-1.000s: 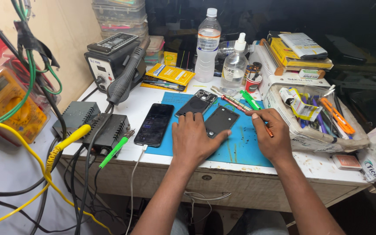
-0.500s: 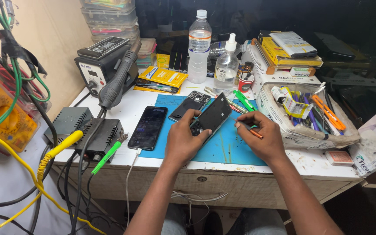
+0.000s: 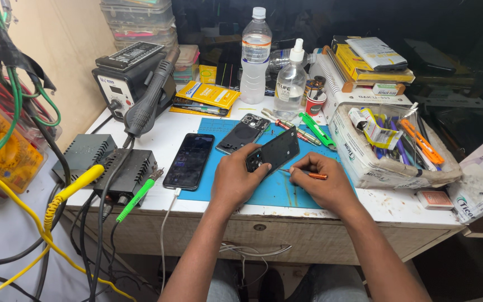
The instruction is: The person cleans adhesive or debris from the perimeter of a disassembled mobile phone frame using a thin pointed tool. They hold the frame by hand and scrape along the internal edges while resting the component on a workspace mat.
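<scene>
My left hand (image 3: 240, 178) grips a black phone back cover (image 3: 275, 152) and holds it tilted up off the blue work mat (image 3: 278, 190). My right hand (image 3: 322, 182) holds a thin tool with an orange handle (image 3: 315, 176), its tip near the cover's lower edge. A dark phone (image 3: 189, 160) lies screen up on the mat's left edge with a white cable plugged in. A second opened phone body (image 3: 243, 133) lies behind my left hand.
A hot-air station (image 3: 125, 78) and black power boxes (image 3: 125, 170) stand at left among yellow and green cables. Two clear bottles (image 3: 254, 56) stand at the back. A white tray of tools (image 3: 389, 148) sits right; screwdrivers (image 3: 314, 130) lie by it.
My left hand has lifted the black cover from flat on the mat to a tilted hold. My right hand has moved in beside it with the orange tool.
</scene>
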